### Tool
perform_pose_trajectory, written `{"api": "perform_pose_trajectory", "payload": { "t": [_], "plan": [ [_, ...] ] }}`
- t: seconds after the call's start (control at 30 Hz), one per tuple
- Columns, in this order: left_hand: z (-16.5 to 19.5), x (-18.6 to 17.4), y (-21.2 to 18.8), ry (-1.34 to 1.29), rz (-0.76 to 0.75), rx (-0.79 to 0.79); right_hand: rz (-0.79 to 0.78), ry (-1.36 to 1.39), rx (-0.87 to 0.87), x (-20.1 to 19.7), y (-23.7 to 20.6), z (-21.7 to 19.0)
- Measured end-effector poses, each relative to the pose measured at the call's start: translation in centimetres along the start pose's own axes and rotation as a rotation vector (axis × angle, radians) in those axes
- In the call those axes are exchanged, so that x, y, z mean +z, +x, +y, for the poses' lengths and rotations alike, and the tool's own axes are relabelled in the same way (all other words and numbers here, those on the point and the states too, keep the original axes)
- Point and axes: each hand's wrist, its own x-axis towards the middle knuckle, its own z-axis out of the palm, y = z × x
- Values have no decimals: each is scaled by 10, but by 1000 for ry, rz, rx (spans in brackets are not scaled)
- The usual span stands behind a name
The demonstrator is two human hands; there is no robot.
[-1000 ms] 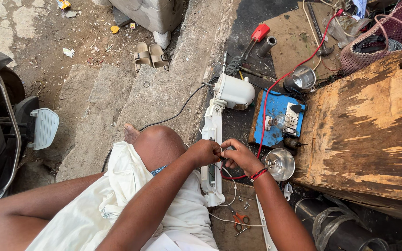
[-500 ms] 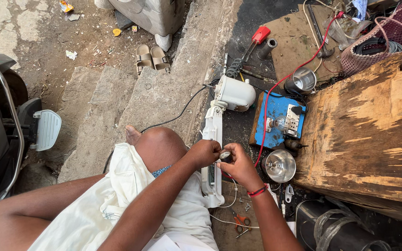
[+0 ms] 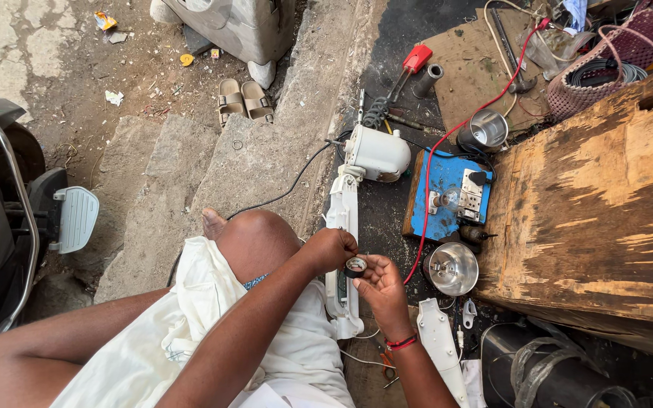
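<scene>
**Head view: both hands on a small roll of tape above an opened white appliance**

Head view looks down on a seated person in a pale cloth, one bare knee (image 3: 255, 242) raised. The left hand (image 3: 332, 249) and right hand (image 3: 378, 281) meet just right of that knee, over the long white plastic appliance body (image 3: 343, 249) lying on the dark ground. Between them sits a small round roll of black tape with a pale centre (image 3: 355, 265); its flat face turns up toward the camera, so it shows no long axis. The left hand's fingers are curled together against the roll's left edge, the right hand's fingers are closed around it from below and right, palm up. A red thread band (image 3: 402, 343) circles the right wrist.

The appliance's long axis runs away from the person, ending in a rounded white motor housing (image 3: 378, 153) at the far end. A black cord (image 3: 281, 195) leaves it across the concrete step. Just right lie a blue board with a switch (image 3: 447, 193), a red wire (image 3: 447, 143) and a shiny metal bowl (image 3: 451, 268), beside a worn wooden bench (image 3: 591, 211).
</scene>
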Motion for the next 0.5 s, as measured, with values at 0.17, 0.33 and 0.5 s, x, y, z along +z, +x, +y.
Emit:
{"api": "perform_pose_trajectory", "payload": {
  "t": [0.17,0.33,0.5],
  "plan": [
    [-1,-3,6,-178,-153,-185,2,57,-51,5,-5,3],
    [-8,-3,11,-434,-229,-256,61,-46,-60,13,-7,7],
    [-10,-5,15,-507,-173,-272,52,-276,-103,20,-14,8]
  ]
}}
